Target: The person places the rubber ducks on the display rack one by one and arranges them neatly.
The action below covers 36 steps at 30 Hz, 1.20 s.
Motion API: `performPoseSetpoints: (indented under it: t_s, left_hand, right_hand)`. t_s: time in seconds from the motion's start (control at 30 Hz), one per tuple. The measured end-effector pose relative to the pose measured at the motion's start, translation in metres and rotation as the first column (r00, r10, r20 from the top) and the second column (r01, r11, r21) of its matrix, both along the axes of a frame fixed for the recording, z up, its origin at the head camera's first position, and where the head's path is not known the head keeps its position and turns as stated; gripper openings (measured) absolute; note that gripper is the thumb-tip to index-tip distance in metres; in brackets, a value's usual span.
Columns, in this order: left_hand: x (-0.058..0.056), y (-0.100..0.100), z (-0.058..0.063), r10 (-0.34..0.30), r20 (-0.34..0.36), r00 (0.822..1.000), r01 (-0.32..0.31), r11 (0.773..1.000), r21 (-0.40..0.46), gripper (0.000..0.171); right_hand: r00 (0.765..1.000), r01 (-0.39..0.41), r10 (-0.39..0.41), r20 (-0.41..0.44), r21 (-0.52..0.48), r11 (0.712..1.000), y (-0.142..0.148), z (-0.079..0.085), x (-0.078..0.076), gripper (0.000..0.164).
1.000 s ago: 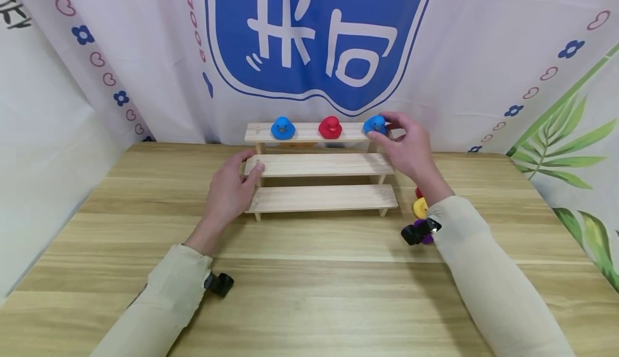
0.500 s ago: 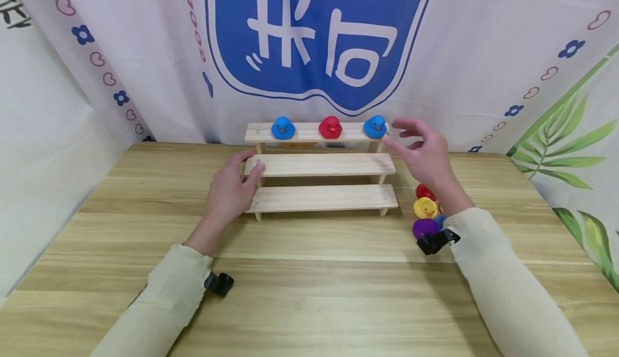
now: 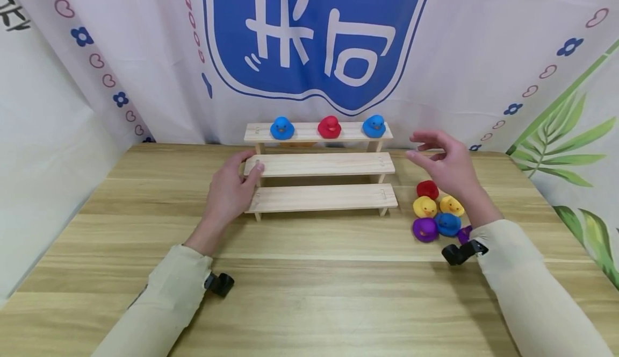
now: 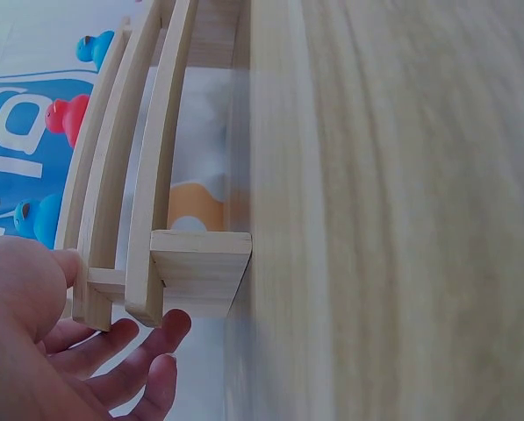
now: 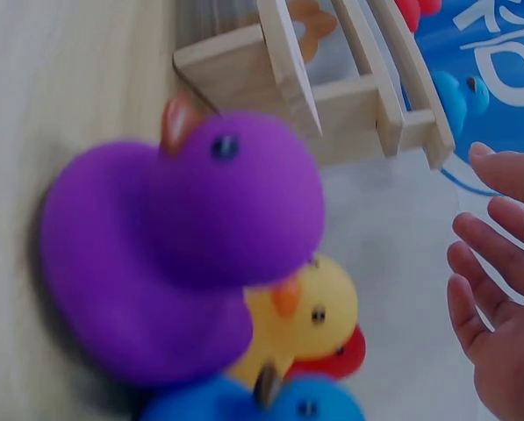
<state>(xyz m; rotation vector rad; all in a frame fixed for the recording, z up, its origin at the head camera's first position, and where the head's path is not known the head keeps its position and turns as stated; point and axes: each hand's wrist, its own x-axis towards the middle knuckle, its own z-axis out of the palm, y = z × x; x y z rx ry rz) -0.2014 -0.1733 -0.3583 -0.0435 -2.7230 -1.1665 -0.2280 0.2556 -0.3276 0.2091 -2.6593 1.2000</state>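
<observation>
A three-tier wooden stand (image 3: 319, 164) bears a row on its top tier: a blue duck (image 3: 282, 128) at the left, a red duck (image 3: 329, 127) in the middle and another blue duck (image 3: 374, 126) near the right end. My left hand (image 3: 229, 190) grips the left end of the middle tier, thumb on top; in the left wrist view its fingers curl around that end. Holding nothing, my right hand (image 3: 450, 163) hovers right of the stand with fingers relaxed and apart. Below it lie several loose ducks, among them a purple duck (image 5: 183, 237).
On the table (image 3: 309, 303), the loose group right of the stand includes a red duck (image 3: 427, 189), a yellow duck (image 3: 424, 207) and a blue duck (image 3: 447, 224). My right forearm partly covers a purple one. A printed cloth (image 3: 164, 77) hangs behind the stand.
My right hand has let go of the blue duck at the top tier's right end and moved right and toward me, uncovering more loose ducks. The left hand keeps its grip.
</observation>
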Motion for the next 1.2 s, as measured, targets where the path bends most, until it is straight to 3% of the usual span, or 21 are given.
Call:
performPoseSetpoints:
  t_s: [0.4, 0.57, 0.83, 1.2]
  left_hand:
    - [0.0, 0.0, 0.001, 0.002, 0.009, 1.0, -0.002, 1.0, -0.007, 0.058]
    - [0.0, 0.0, 0.002, 0.001, 0.014, 1.0, -0.001, 1.0, -0.008, 0.058]
    - [0.0, 0.0, 0.001, 0.0, 0.017, 1.0, 0.0, 1.0, -0.004, 0.058]
    - [0.0, 0.0, 0.001, 0.003, 0.016, 1.0, -0.003, 1.0, -0.015, 0.059]
  right_hand:
    - [0.993, -0.031, 0.022, 0.119, 0.076, 0.997, 0.03, -0.008, 0.012, 0.053]
    - [0.984, -0.082, 0.065, 0.168, 0.093, 0.992, 0.043, -0.014, 0.015, 0.05]
    - [0.945, -0.169, 0.13, 0.299, 0.109, 0.98, 0.063, -0.023, 0.018, 0.053]
    - [0.908, -0.195, 0.13, 0.398, 0.128, 0.972, 0.068, -0.029, 0.017, 0.049]
